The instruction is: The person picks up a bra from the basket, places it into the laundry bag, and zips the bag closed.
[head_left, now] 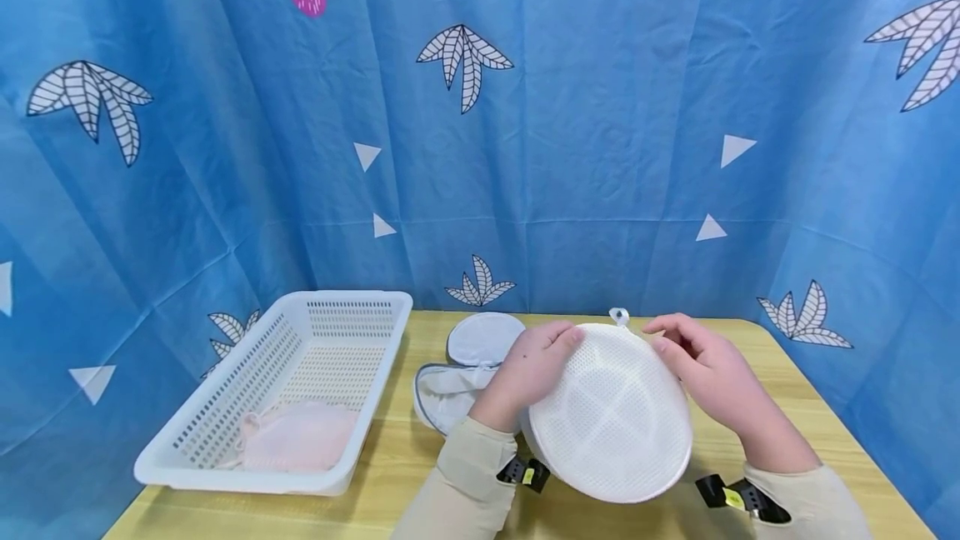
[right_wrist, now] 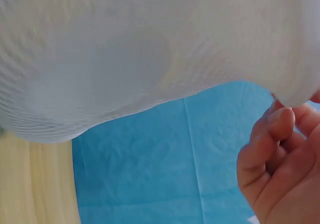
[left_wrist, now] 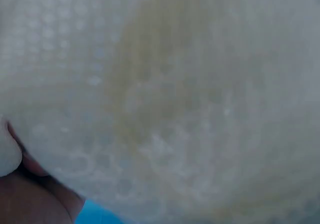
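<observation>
A round white mesh laundry bag (head_left: 611, 415) is held up over the table, its flat circular end facing the head camera and a small loop (head_left: 619, 317) at its top. My left hand (head_left: 536, 363) grips its upper left edge, thumb on the near side. At the upper right edge, my right hand (head_left: 701, 361) pinches the mesh with curled fingers. White mesh (left_wrist: 165, 104) fills most of the left wrist view, blurred. In the right wrist view the fingertips (right_wrist: 282, 121) meet the bag's edge (right_wrist: 292, 92).
To the left stands a white perforated basket (head_left: 397, 365) with pale pink cloth (head_left: 300, 437) inside. Behind my left hand lies a white, grey-trimmed zip bag (head_left: 438, 397), a round flap (head_left: 486, 338) beyond it. A blue patterned curtain (head_left: 600, 148) surrounds the wooden table (head_left: 397, 482).
</observation>
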Available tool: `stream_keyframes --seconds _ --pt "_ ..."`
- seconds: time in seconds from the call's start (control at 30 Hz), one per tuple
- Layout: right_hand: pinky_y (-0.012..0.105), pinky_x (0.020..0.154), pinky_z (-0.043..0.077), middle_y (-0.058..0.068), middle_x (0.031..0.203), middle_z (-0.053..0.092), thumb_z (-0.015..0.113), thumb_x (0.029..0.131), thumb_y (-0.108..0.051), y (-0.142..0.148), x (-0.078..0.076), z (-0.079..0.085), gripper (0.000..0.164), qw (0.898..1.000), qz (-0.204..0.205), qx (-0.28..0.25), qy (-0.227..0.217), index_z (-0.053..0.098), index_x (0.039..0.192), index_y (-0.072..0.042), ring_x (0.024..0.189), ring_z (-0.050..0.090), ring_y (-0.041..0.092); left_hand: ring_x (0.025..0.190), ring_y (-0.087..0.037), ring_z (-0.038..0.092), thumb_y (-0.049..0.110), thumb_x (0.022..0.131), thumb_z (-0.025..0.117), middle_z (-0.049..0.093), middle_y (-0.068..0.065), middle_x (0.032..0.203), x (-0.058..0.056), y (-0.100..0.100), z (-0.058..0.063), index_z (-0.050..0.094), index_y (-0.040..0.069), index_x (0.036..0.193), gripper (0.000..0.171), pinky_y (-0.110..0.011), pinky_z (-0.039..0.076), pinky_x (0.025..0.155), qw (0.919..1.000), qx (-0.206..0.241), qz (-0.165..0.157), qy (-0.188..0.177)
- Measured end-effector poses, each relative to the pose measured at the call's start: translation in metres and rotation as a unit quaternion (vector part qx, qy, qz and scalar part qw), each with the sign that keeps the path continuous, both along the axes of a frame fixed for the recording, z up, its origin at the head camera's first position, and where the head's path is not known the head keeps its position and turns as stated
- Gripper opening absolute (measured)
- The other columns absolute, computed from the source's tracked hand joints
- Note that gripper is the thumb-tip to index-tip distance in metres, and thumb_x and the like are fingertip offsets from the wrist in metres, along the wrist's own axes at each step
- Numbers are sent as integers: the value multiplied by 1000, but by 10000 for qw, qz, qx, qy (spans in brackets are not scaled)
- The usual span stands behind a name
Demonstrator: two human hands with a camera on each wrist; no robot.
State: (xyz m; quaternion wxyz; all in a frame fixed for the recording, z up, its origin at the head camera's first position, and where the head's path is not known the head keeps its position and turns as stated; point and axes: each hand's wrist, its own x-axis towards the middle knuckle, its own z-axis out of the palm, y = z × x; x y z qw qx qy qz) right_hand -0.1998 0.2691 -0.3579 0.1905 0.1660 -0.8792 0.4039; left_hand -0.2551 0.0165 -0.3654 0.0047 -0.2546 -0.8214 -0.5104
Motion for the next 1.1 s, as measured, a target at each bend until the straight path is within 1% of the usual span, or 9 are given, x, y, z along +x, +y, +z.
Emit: stream_keyframes --seconds 0.13,0.23,0.33,0.4,0.53,0.67,0.77,0.93,1.1 --pt "31 58 52 6 88 59 51 108 -28 5 -1 1 26 9985 -25 -117 -542 62 126 -12 69 57 18 82 -14 57 45 107 46 62 5 87 -2 0 -1 69 23 100 33 -35 48 76 9977 494 437 -134" --pt "33 55 52 8 86 59 48 109 -30 8 -2 0 31 9952 268 -159 -924 58 130 -10 63 57 20 85 -15 57 44 108 44 62 3 90 -3 0 -2 68 21 103 33 -37 48 79 9928 905 733 -291" --pt "34 49 49 10 84 57 50 108 -26 9 -3 -1 33 9925 500 -190 -1097 52 135 -8 56 55 24 90 -17 57 42 109 43 62 2 94 -6 -1 -2 67 20 106 32 -39 46 83 9873 1182 908 -546" --pt "34 48 49 11 86 56 51 108 -24 9 -4 -2 35 9926 521 -194 -1077 48 139 -7 54 55 24 92 -18 57 41 109 43 62 1 98 -7 -2 -2 65 20 108 30 -41 45 85 9846 1281 939 -729" --pt "34 52 51 14 100 55 51 108 -24 12 -5 -2 40 9946 232 -218 -991 43 143 -5 61 58 20 97 -17 59 39 108 47 63 2 107 -6 -1 -1 61 20 124 29 -41 47 88 9797 1437 864 -1102" --pt "35 60 56 18 116 49 47 109 -30 16 -4 0 46 9941 -8 -419 -1000 38 146 -2 81 65 23 92 -20 62 33 107 52 63 0 112 -4 0 1 52 20 142 37 -39 53 78 9749 1669 624 -1336" --pt "35 64 57 21 125 47 46 109 -33 20 -3 2 50 9946 -203 -380 -947 38 148 -3 90 65 27 91 -22 62 26 105 55 61 -1 116 -4 2 1 52 18 144 40 -36 55 72 9747 1738 450 -1331" --pt "36 64 53 21 133 50 46 108 -36 26 -3 4 54 9947 -575 68 -851 39 152 -5 87 60 29 96 -18 63 22 104 58 61 0 122 -4 6 1 52 15 147 44 -36 56 81 9788 1580 233 -1282" --pt "39 62 51 24 138 46 45 108 -38 29 -6 3 57 9931 -742 370 -831 38 153 -3 83 59 29 97 -15 65 24 103 60 60 -2 130 -1 11 -2 50 15 150 49 -36 54 88 9812 1379 90 -1349"
